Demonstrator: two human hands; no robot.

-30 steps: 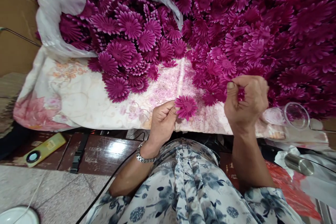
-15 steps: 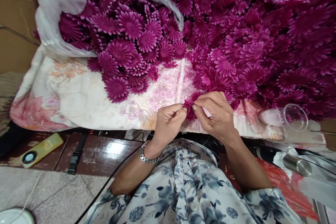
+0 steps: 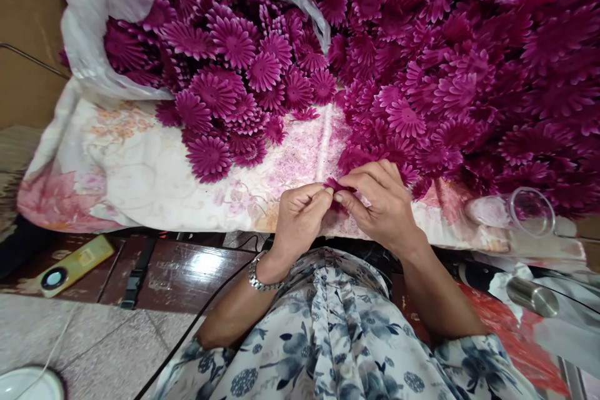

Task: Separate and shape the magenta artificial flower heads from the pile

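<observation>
The flower (image 3: 333,183) was between both hands' fingertips over the cloth (image 3: 150,175), mostly hidden, its facing and long axis unclear. The left hand (image 3: 302,212) pinched it, fingers angled right; the right hand (image 3: 382,203), knuckles arched, gripped it opposite. Its visible petals were magenta.

Just behind the left hand (image 3: 304,215), a silver metal band (image 3: 254,276) of chunky links rings the wrist, probably a watch strap, though the dial is out of sight. The right hand (image 3: 382,206) is bare to the forearm. Below and between the hands is a white shirt (image 3: 293,340) with blue-grey flowers and dotted rounds, a gathered strip (image 3: 332,319) down its front. Its matching sleeves (image 3: 482,362) end near the elbows.
</observation>
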